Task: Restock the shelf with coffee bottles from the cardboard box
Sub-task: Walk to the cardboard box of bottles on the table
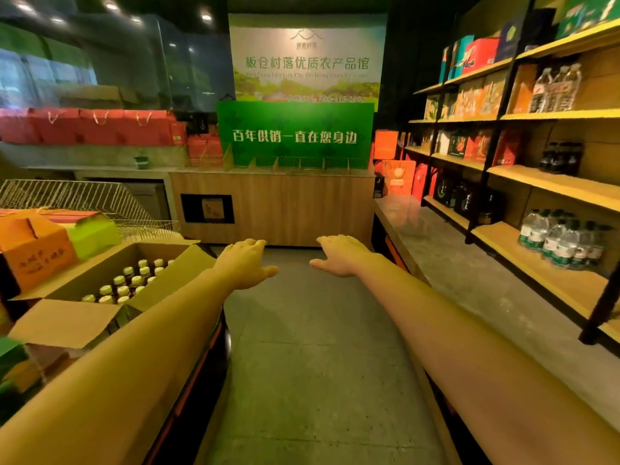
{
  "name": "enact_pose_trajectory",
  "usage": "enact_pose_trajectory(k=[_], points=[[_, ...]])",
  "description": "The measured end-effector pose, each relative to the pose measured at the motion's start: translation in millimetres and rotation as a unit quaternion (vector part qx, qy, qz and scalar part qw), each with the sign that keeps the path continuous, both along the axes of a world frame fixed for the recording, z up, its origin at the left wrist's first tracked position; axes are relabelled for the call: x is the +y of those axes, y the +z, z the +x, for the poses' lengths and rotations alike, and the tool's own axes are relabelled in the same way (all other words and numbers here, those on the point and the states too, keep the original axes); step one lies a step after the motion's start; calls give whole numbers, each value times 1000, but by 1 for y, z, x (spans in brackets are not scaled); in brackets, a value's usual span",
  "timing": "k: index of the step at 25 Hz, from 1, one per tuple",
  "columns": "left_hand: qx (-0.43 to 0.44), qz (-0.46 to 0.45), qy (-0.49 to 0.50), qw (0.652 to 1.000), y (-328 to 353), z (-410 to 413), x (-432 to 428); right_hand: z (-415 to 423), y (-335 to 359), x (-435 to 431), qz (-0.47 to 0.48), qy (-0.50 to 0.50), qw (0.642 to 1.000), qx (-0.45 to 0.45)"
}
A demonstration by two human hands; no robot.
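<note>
Shelf: the shelf (550, 182) fills the right side, with yellow-edged boards on dark uprights running away down the aisle. Several boards show bare wood.
Floor: the floor (312, 347) is grey and forms an aisle between the left display and the shelf.
Banner: a pale banner (307, 58) with Chinese lettering hangs on the far wall, and a green sign (295, 135) stands just below it.
Counter: a wood-faced counter (278, 209) closes the far end of the aisle.
Grey tabletop: the grey tabletop (469, 280) is a long ledge under the shelf.
Cardboard box: the cardboard box (67, 322) sits on the left display with its flaps folded out and its top open.
Wire basket: the wire basket (73, 196) lies behind the box and is tilted.
Orange carton: the orange carton (33, 250) stands just beside the box's far left flap.
Water bottles: the water bottles (563, 239) are clustered on a lower board, and dark bottles (560, 159) stand 1 board higher.
Hands: both arms reach forward over the aisle. The left hand (246, 263) and the right hand (340, 256) are palm down, with fingers loosely spread and thumbs pointing toward each other — neither grips anything. The left hand hovers near the box's right flap.
Coffee bottles: the coffee bottles (122, 290) stand upright in rows inside the cardboard box — dark bodies, pale caps.
</note>
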State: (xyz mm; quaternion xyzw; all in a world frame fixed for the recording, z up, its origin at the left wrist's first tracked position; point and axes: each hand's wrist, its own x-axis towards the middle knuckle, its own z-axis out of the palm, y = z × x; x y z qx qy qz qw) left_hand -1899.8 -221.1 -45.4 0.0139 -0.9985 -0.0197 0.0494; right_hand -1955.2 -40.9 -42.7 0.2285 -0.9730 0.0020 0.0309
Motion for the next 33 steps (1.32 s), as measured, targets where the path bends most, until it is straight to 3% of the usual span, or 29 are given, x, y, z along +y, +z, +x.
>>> enact_pose_trajectory(k=[7,13,19,27,33], points=[[2,-13,8,1000,-24,-133,-52,-144,-27,-58,7,32,999,-4],[19,-33,27,999,-44,-264,-158,-287,-38,-171,20,80,997,-11],[0,-25,171,985,-74,-324,-298,-375,-57,-315,19,187,982,-26],[-5,6,402,916,-122,-284,-458,-410,-107,-535,18,401,915,-46],[24,131,561,817,-179,-269,-516,-406,-168,-653,22,546,824,-149]])
